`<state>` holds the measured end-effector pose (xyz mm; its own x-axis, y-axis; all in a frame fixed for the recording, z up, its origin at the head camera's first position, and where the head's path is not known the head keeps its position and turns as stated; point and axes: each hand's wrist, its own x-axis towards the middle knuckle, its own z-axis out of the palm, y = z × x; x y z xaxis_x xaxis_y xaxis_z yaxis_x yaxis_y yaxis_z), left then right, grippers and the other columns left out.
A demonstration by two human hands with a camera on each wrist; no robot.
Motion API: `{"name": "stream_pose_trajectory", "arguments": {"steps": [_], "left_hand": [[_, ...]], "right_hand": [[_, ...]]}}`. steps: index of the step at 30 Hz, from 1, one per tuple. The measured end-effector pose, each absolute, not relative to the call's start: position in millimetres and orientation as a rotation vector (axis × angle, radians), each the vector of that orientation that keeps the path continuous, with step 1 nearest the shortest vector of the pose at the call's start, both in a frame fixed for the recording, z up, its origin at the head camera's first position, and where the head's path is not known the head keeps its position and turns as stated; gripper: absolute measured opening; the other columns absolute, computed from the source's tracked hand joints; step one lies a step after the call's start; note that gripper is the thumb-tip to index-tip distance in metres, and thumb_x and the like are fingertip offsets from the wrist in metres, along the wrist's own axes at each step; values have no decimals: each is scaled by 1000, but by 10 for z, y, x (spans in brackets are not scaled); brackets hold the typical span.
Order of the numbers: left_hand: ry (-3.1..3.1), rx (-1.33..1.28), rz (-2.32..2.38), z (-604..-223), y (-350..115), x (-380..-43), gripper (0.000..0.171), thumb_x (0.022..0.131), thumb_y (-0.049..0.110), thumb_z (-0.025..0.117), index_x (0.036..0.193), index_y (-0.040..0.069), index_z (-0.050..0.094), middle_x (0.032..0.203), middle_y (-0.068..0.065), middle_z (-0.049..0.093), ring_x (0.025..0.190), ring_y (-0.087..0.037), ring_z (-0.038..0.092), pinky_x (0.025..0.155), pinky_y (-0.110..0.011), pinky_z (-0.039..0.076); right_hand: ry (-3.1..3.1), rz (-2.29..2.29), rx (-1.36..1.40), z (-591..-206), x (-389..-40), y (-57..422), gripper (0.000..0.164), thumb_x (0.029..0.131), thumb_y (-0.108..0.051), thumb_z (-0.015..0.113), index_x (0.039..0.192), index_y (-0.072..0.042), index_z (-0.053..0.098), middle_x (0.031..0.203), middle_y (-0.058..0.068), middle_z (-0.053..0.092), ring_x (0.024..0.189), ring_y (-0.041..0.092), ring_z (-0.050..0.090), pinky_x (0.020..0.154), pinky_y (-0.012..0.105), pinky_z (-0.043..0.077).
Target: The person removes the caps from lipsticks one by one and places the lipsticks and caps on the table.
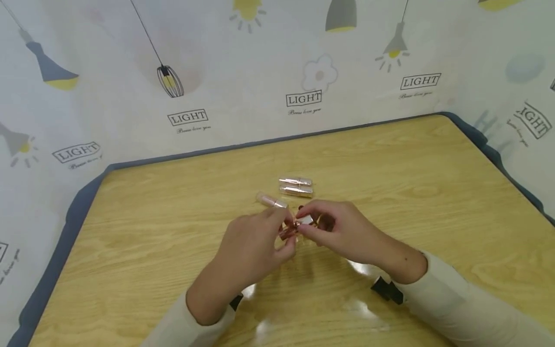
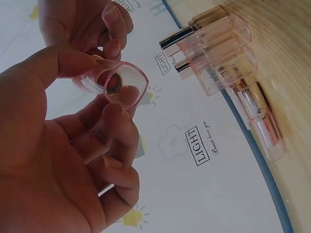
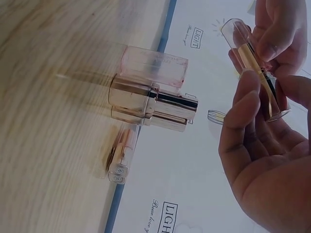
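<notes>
In the head view a lipstick tube point(image 1: 306, 220) with shiny rose-gold parts is held between both hands over the table. My left hand point(image 1: 253, 243) pinches one end, and my right hand point(image 1: 347, 233) grips the other with thumb and fingers. From the right wrist, the lipstick tube point(image 3: 250, 58) shows a gold middle and clear plastic at both ends. The left wrist view looks into its clear end point(image 2: 131, 85), where a dark round part with a reddish centre is seen. Fingers cover much of the tube.
Beyond the hands, two lipsticks point(image 1: 296, 186) lie side by side on the wood-grain table point(image 1: 173, 217). Another lipstick point(image 1: 270, 200) lies nearer, left of them. A clear pinkish piece point(image 3: 154, 67) is beside upright-looking tubes in the right wrist view. Patterned covering point(image 1: 243, 96) borders the table.
</notes>
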<state>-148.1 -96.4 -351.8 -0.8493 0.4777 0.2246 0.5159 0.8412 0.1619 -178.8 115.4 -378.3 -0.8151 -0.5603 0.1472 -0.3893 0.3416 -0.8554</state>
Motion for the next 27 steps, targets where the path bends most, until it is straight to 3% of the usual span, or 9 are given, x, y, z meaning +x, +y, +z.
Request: {"name": "stream_pose_trajectory", "arguments": {"steps": [10, 20, 27], "left_hand": [[-2834, -758, -314, -3511, -1044, -1512, 22, 87, 34, 73, 101, 19, 64, 80, 8, 67, 52, -3, 49, 45, -21, 35], [-2883, -692, -344, -3466, -1092, -1543, 21, 89, 32, 71, 105, 19, 66, 89, 5, 66, 51, -5, 43, 45, -22, 34], [-2928, -673, -397, -3454, -1088, -1515, 22, 89, 31, 70, 107, 19, 65, 97, 3, 60, 48, -7, 37, 43, -22, 32]], "right_hand": [[2480, -1506, -824, -3688, -1841, 1256, 14, 96, -19, 67, 109, -15, 69, 72, -3, 63, 59, 13, 57, 52, 26, 46], [2385, -1669, -702, -3629, -1859, 1317, 11, 97, -13, 64, 107, -8, 64, 81, 7, 65, 64, 23, 63, 55, 30, 51], [2334, -1811, -681, -3636, -1893, 1327, 13, 99, -10, 60, 111, -4, 58, 93, 11, 64, 73, 21, 65, 62, 32, 55]]}}
